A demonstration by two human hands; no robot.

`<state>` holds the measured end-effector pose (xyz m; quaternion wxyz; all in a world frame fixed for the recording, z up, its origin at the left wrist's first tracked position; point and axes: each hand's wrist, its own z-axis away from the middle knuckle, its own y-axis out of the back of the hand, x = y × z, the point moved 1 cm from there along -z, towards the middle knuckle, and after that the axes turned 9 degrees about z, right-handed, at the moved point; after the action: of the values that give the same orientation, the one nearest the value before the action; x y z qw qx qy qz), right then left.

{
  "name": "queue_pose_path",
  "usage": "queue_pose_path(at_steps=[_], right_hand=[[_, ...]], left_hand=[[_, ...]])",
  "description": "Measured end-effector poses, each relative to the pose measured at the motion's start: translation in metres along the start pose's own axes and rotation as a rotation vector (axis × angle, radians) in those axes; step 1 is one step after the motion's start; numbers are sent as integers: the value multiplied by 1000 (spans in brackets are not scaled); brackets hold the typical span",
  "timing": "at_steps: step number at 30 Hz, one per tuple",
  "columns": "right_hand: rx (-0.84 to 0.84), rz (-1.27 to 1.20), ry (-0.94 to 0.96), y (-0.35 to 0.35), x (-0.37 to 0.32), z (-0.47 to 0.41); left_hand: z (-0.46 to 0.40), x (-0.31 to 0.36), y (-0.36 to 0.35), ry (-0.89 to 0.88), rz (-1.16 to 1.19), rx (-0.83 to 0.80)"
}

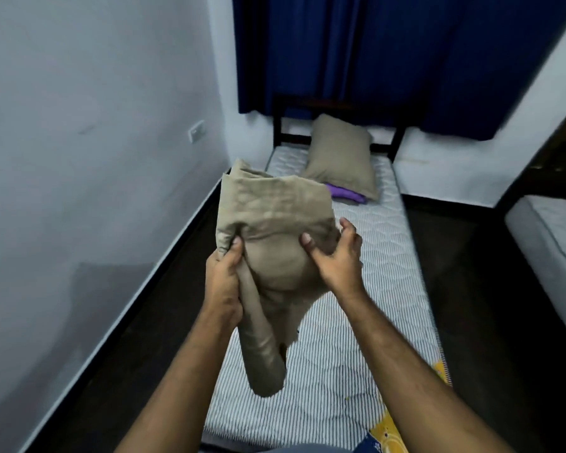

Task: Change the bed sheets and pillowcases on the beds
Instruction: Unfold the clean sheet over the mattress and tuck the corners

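khaki-tan pillowcase (275, 230), matching tan pillow (340, 155), grey-and-white striped mattress (340, 338), purple cloth (347, 193), deep blue curtain (389, 50)

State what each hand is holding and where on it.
Both hold one tan pillow. The left hand grips bunched cloth at its left edge; the right hand grips its right side, thumb on the front.

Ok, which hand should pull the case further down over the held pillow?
Probably the left hand: it already grips the loose tan pillowcase fabric at the pillow's side. The right hand only cups the bulge, thumb pressing, so it can steady.
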<state>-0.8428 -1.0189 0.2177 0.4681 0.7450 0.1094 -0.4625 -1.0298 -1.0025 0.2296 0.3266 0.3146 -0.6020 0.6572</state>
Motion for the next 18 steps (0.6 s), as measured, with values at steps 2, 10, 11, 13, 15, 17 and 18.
queue_pose_path(at_steps=[2, 10, 11, 13, 15, 17, 18], right_hand=[[-28, 62, -149, 1, 2, -11], [13, -167, -184, -20, -17, -9], [-22, -224, -235, -22, -18, -7], [-141, -380, -329, -27, -16, -1], [-70, -476, -302, -30, -24, 1], [175, -479, -183, -28, -38, -5], [264, -411, -81, -24, -48, -11]], left_hand=[[-15, 4, 1, 32, 53, -27], [-78, 5, 43, 201, 285, -157], [-82, 4, 47, 208, 284, -179], [-90, 6, 53, 179, 200, -165], [-100, 7, 58, 83, -20, -86], [-109, 6, 61, -4, -275, -84], [-111, 6, 61, -38, -388, -78]])
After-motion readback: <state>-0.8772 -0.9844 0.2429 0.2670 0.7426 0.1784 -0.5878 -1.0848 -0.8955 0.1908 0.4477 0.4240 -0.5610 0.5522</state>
